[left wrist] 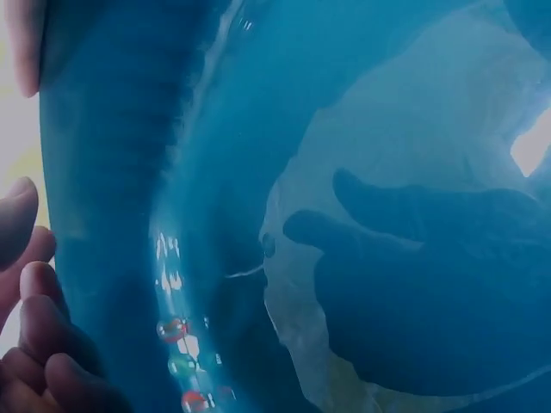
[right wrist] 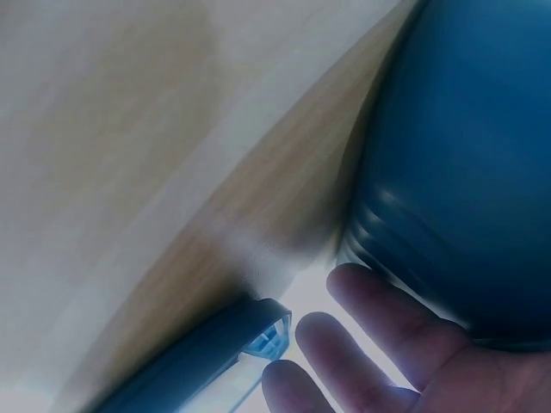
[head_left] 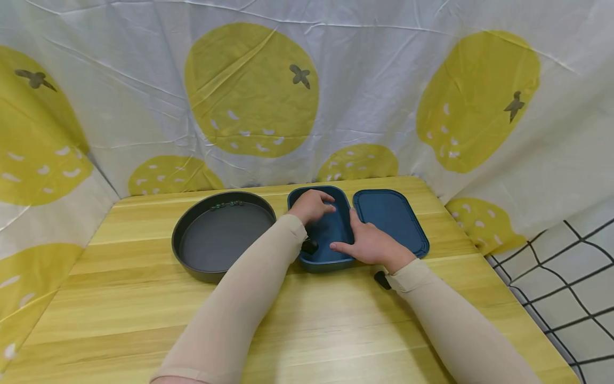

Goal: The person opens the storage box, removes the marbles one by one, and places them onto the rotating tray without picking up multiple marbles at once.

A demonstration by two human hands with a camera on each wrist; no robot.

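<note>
A deep blue rectangular container (head_left: 331, 229) with rounded corners sits on the table. My left hand (head_left: 312, 206) reaches over its left side, with loosely bent fingers and a gap between thumb and forefinger. Small red and green beads (left wrist: 176, 331) lie along the foot of its wall in the left wrist view; fingers (left wrist: 43, 318) show beside the wall there. My right hand (head_left: 371, 241) holds the container's right wall, thumb over the rim and inside. Its other fingers (right wrist: 379, 331) lie along the outside in the right wrist view.
A round dark pan (head_left: 225, 229) stands to the left, several small green beads (head_left: 227, 205) at its far edge. To the right lies a flat blue lid (head_left: 390, 218). Behind the wooden table (head_left: 307, 325) hangs a patterned curtain (head_left: 355, 90); a black wire grid (head_left: 561, 288) flanks its right edge.
</note>
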